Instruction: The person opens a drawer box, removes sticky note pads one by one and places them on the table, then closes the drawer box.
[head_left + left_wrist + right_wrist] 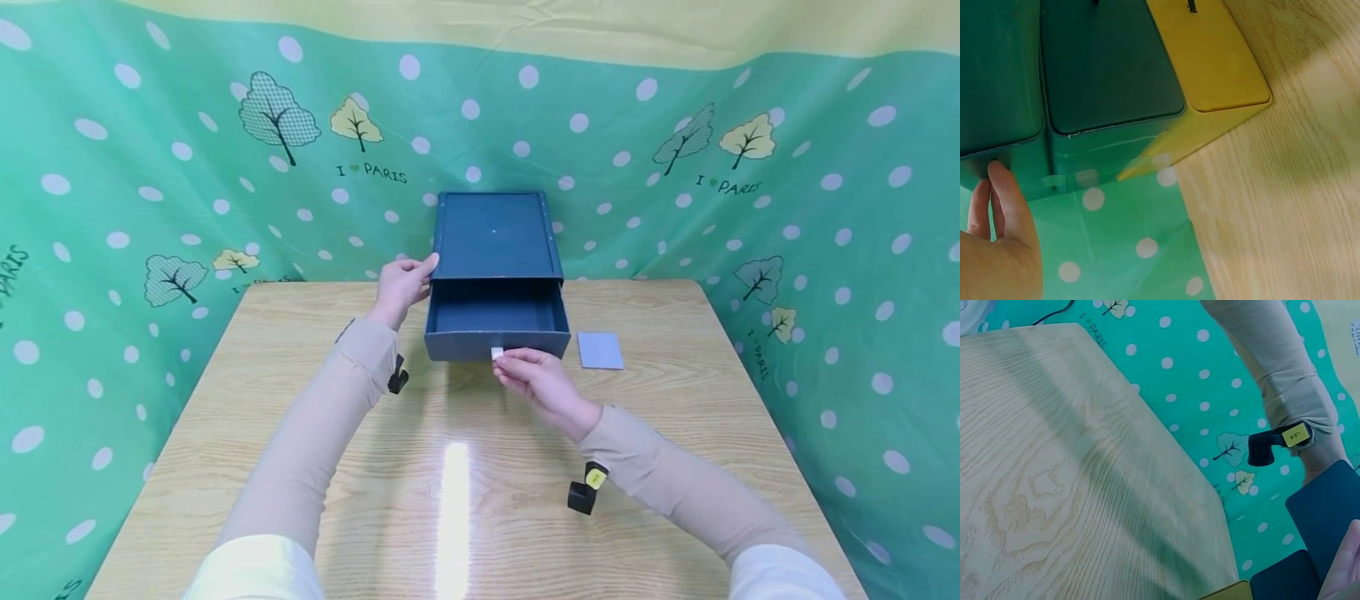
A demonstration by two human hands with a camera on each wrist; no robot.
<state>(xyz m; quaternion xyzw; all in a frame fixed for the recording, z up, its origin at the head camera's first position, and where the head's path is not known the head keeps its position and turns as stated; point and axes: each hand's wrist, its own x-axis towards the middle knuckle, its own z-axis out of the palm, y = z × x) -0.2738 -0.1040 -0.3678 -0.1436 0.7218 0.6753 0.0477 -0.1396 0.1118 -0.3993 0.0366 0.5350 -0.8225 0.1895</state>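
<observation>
A dark blue drawer cabinet (495,237) stands at the back of the table, its top drawer (457,346) pulled out with a bare interior. My right hand (543,387) pinches the small white knob (497,353) on the drawer front. Against the cabinet's left side, my left hand (402,287) rests with its thumb and fingers extended. The left wrist view shows that hand's fingertips touching the dark side panel (997,94), beside another dark section (1110,69) and a yellow section (1216,62). Only part of my right hand (1344,565) shows in the right wrist view.
A pale lavender square (600,350) lies flat on the wooden table (360,517), right of the drawer. Green dotted cloth (480,125) hangs behind the cabinet and along both sides. Black wrist cameras (582,497) stick out from the sleeves.
</observation>
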